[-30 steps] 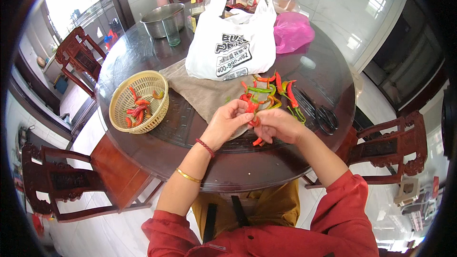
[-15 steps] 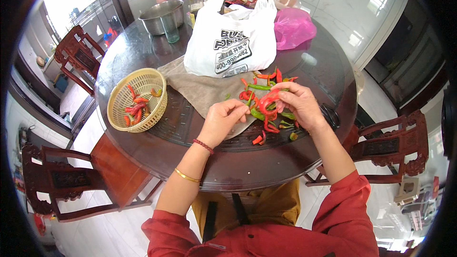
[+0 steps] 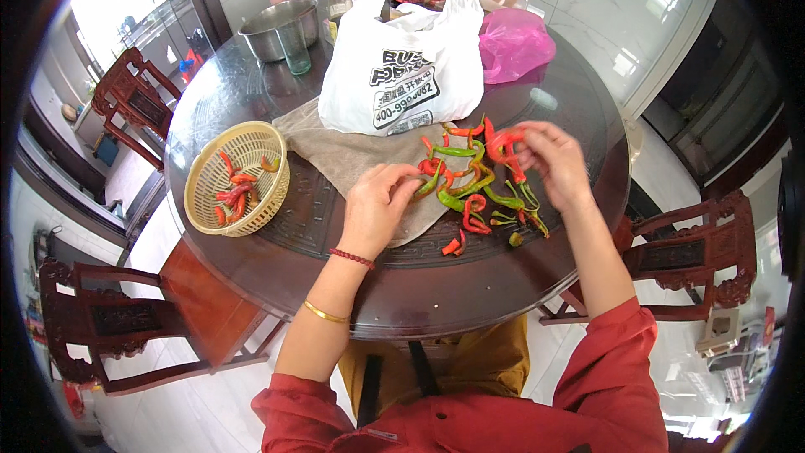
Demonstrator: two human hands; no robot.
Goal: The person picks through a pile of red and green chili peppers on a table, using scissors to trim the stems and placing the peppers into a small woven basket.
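Red and green chili peppers [image 3: 475, 180] lie in a loose heap on the table, partly over a grey-brown cloth [image 3: 335, 155]. My right hand [image 3: 555, 164] pinches a curled red chili pepper [image 3: 505, 149] above the heap's right side. At the heap's left edge, my left hand [image 3: 379, 204] has thumb and forefinger pressed together. Its fingertips meet the end of a green chili pepper [image 3: 429, 182]; whether they grip it is unclear. Left of the cloth, a cream plastic basket [image 3: 278, 193] holds several red chili pieces [image 3: 236, 191].
A white plastic bag [image 3: 402, 75] stands behind the heap, a pink bag [image 3: 516, 46] beside it. A metal pot [image 3: 260, 38] and a drinking glass [image 3: 295, 50] are at the back left. Carved wooden chairs [image 3: 126, 315] flank the round dark table [image 3: 470, 306].
My right hand has moved right and a little up with the red chili pepper, away from my left hand. My left hand has shifted slightly left and up.
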